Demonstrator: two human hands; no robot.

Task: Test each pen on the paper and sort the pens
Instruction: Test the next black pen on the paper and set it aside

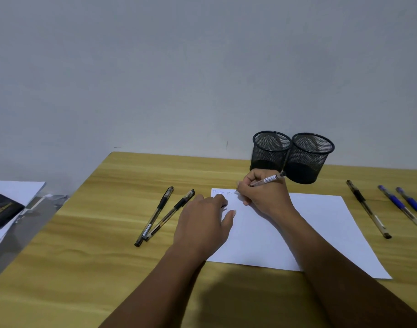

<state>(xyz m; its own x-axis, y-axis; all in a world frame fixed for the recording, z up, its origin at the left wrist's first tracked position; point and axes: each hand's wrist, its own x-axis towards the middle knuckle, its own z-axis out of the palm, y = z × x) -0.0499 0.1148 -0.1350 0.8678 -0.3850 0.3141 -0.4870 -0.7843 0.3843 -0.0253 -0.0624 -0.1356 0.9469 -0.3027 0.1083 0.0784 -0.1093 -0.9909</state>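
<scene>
Head view: right hand (264, 195) gripping pen (268, 179)

- We take this for a plain office or study corner: a light wood-grain desk (89, 233) against a bare grey-white wall (155, 67).
- Two black wire-mesh pen cups (292, 155) stand at its far edge.
- Stacked white papers (18, 190) lie off to the left.

Only one view is given, head-mounted: the desk (84, 233) is seen from above and close in, angled forward and down, wall (155, 67) filling the top half.
</scene>
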